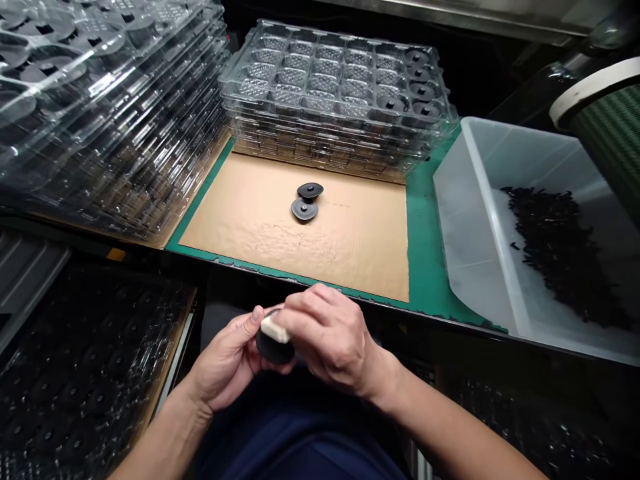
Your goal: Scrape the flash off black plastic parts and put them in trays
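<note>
My left hand (227, 360) holds a round black disc part (273, 350) below the table's front edge, over my lap. My right hand (333, 337) presses a small whitish block (274, 328) onto the top of that disc, its fingers closed around the block. Two more black disc parts (306, 200) lie side by side, touching, on the brown cardboard sheet (350, 247) further back on the table.
Stacked clear blister trays (335, 100) stand behind the cardboard, a few black discs in their right-hand pockets. A taller tray stack (100, 113) is at left. A white bin (480, 220) with small black parts sits at right. Trays of black parts (75, 373) lie low left.
</note>
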The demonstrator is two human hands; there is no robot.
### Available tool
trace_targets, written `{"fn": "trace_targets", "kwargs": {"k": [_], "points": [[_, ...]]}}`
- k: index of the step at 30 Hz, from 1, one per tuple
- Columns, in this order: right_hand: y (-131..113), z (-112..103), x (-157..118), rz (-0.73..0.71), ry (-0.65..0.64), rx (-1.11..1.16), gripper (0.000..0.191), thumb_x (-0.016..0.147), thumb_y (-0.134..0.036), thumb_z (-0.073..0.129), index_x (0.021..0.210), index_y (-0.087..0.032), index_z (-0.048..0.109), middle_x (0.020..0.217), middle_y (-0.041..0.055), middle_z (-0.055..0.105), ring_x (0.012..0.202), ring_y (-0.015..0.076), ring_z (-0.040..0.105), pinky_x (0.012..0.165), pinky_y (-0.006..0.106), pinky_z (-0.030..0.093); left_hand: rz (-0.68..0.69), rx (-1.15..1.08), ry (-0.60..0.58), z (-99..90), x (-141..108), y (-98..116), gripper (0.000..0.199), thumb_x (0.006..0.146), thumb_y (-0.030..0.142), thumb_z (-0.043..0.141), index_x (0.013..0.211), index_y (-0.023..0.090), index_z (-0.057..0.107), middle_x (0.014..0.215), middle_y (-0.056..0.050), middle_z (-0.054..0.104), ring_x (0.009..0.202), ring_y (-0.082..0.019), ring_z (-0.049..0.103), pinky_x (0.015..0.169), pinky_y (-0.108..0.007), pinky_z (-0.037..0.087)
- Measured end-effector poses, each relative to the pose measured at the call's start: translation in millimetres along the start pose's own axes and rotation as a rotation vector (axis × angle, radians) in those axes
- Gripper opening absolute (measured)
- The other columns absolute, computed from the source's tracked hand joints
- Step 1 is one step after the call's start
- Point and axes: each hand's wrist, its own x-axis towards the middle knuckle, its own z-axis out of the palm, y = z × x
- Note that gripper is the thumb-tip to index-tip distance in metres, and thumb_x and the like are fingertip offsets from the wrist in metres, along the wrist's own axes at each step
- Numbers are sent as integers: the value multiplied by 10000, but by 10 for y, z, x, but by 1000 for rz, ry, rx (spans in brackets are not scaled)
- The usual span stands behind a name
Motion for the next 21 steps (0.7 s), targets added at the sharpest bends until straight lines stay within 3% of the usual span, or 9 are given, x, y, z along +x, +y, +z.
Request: {"fn": "trace_targets", "kwargs": {"k": [2,4,6,10,14,16,18,21], "points": [[-21,38,0,285,58,74,177,1046,-240,529,1022,-175,692,907,66,697,778,186,590,725,323,479,177,-34,120,45,18,-15,387,880,405,840,1223,235,784,1130,-100,783,939,-216,749,788,-288,645],[-42,79,-14,582,19,254,181,1026,-278,544,942,-179,670,788,19,651,666,153,549,611,275,441,339,-13,215,62,32,-18,485,833,340,891,1295,284,752,1228,-81,760,1071,-213,727,864,-245,613],[-49,103,-34,679,-50,343,175,1016,-294,556,934,-183,663,762,-1,629,627,140,520,576,263,409,355,35,226,40,34,-9,499,818,333,904,1292,275,758,1185,-82,765,1050,-211,728,854,-232,603],[-5,85,-61,412,32,155,154,1035,-217,533,986,-178,673,886,44,657,793,179,574,763,321,450,119,114,104,-74,32,4,403,898,412,821,1237,196,786,1106,-120,770,918,-219,736,808,-309,645],[74,17,-40,39,-81,113,220,1078,-178,482,1168,-161,682,1034,90,697,879,209,573,809,363,463,-81,74,-48,-156,68,-54,410,936,509,747,931,105,817,816,-109,743,671,-202,716,613,-306,646],[99,-4,-22,-101,-138,74,252,1089,-192,462,1196,-176,690,1054,88,702,878,215,560,796,371,460,-141,4,-91,-159,93,-90,428,922,530,756,920,107,817,779,-104,735,662,-212,722,589,-306,646],[101,1,-12,-71,-102,15,231,1082,-212,482,1151,-183,701,1053,84,705,892,220,569,802,376,458,-83,-79,-63,-139,115,-110,372,895,481,808,1069,153,820,954,-114,777,794,-213,744,680,-314,668],[56,50,-9,351,23,76,149,1015,-238,563,937,-172,671,843,38,663,738,172,559,679,312,444,183,-111,71,-94,138,-107,468,817,319,906,1259,249,769,1211,-92,761,1015,-188,727,889,-269,635]]}}
